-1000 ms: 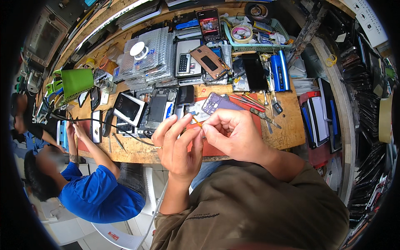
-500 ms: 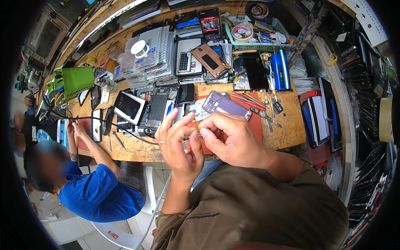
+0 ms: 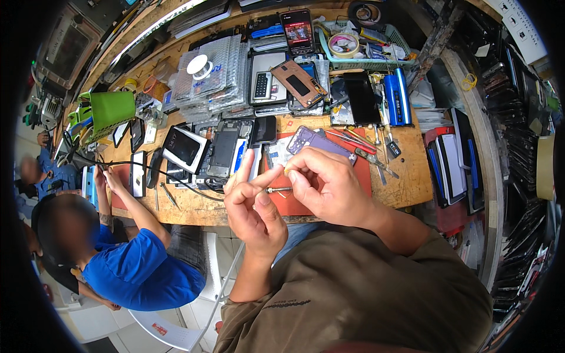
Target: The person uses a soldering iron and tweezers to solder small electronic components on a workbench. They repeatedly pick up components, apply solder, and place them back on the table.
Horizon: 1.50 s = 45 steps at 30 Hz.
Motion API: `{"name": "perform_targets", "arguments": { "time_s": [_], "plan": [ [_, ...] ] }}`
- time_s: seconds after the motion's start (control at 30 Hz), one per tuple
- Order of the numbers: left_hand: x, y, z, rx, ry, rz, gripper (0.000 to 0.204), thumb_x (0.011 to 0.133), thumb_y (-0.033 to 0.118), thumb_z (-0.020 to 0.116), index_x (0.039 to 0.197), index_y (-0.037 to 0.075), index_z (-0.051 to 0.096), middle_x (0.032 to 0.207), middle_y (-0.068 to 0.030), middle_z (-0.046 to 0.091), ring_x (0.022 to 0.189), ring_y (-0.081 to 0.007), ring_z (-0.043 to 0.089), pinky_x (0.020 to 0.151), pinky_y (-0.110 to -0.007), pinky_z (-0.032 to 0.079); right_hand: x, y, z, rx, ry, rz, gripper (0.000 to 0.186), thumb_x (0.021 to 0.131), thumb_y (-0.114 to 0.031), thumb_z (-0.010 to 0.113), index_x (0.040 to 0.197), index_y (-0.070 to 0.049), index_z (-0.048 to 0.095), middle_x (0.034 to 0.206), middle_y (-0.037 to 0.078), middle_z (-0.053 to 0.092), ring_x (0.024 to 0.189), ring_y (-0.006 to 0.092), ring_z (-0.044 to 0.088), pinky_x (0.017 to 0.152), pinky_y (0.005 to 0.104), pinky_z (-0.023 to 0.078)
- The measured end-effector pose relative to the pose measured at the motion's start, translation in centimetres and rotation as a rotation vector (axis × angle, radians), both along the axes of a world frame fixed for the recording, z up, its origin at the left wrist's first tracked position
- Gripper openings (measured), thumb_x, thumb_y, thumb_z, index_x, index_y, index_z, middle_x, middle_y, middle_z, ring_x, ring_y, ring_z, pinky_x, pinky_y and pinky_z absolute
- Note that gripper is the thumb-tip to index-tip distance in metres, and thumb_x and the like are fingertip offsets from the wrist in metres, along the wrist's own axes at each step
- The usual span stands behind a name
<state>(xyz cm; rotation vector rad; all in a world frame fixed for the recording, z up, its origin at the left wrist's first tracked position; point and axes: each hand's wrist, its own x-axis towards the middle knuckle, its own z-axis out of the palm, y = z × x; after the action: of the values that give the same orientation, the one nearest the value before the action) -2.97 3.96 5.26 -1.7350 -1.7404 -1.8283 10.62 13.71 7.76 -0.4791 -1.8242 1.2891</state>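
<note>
You held a small screwdriver (image 3: 276, 189) between both hands, just above the near edge of the surface (image 3: 406, 182). Your left hand (image 3: 253, 206) pinched its tip end with fingers half curled. Your right hand (image 3: 329, 185) was closed around the other end. A purple phone (image 3: 318, 141) lay just behind.

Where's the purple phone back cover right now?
In the head view the purple phone back cover lies on the red work mat, just beyond the right hand, with tweezers on its right.
</note>
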Motion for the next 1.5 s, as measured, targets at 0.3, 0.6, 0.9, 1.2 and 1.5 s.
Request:
{"name": "perform_targets", "arguments": {
  "time_s": [0.3, 0.6, 0.9, 1.2, 1.5],
  "plan": [
    [-0.1, 0.2, 0.2, 0.023, -0.012, 0.069, 0.011, 0.114, 0.011, 0.057, 0.112, 0.001, 0.053, 0.122, -0.0267, 0.078, 0.134, -0.0372, 0.067, 0.113, -0.048, 0.05, 2.2, 0.4, 0.6, 0.0, -0.048, 0.007, 0.009, 0.1, 0.0, 0.071, 0.092, 0.0, 0.066, 0.079, 0.005, 0.064, 0.066, 0.0124, 0.062, 0.06, 0.0316, 0.049],
    [0.6, -0.2, 0.3, -0.012, -0.534, -0.101, 0.008, 0.109, 0.002, 0.065, 0.114, -0.001, 0.059, 0.114, -0.0183, 0.077, 0.115, -0.0253, 0.073, 0.108, -0.043, 0.055, 7.0, 4.0, 0.9, 0.302, -0.271, -0.388, 0.007, 0.091, 0.004, 0.075, 0.096, 0.0, 0.072, 0.085, 0.008, 0.066, 0.07, 0.0187, 0.063, 0.068, 0.0332, 0.051],
    [2.1, 0.9, 0.3, -0.028, -0.562, -0.266, 0.006, 0.107, 0.0, 0.067, 0.111, 0.0, 0.063, 0.114, -0.0152, 0.075, 0.11, -0.0205, 0.07, 0.103, -0.036, 0.054, 3.6, 1.1, -0.6, -0.552, 0.069, 0.232, 0.013, 0.106, -0.015, 0.076, 0.104, -0.001, 0.075, 0.091, -0.003, 0.071, 0.078, 0.0028, 0.063, 0.066, 0.0238, 0.05],
    [1.7, -0.4, 0.6, -0.088, -0.79, -0.366, 0.04, 0.104, -0.002, 0.072, 0.138, 0.002, 0.051, 0.117, -0.0133, 0.075, 0.111, -0.017, 0.069, 0.097, -0.032, 0.053, 3.8, 1.6, -1.2, -0.454, 0.059, 0.29, 0.013, 0.108, -0.011, 0.074, 0.102, 0.0, 0.073, 0.092, -0.002, 0.07, 0.083, 0.0015, 0.058, 0.071, 0.0223, 0.049],
    [1.8, -0.2, 1.2, -0.149, -0.731, -0.44, 0.058, 0.099, -0.01, 0.072, 0.149, 0.002, 0.043, 0.112, -0.011, 0.075, 0.109, -0.0154, 0.071, 0.098, -0.031, 0.053, 4.5, 1.6, -0.9, -0.298, 0.051, 0.229, 0.009, 0.106, -0.009, 0.076, 0.102, -0.001, 0.074, 0.091, -0.004, 0.068, 0.076, 0.0011, 0.052, 0.063, 0.0226, 0.041]
  ]
}}
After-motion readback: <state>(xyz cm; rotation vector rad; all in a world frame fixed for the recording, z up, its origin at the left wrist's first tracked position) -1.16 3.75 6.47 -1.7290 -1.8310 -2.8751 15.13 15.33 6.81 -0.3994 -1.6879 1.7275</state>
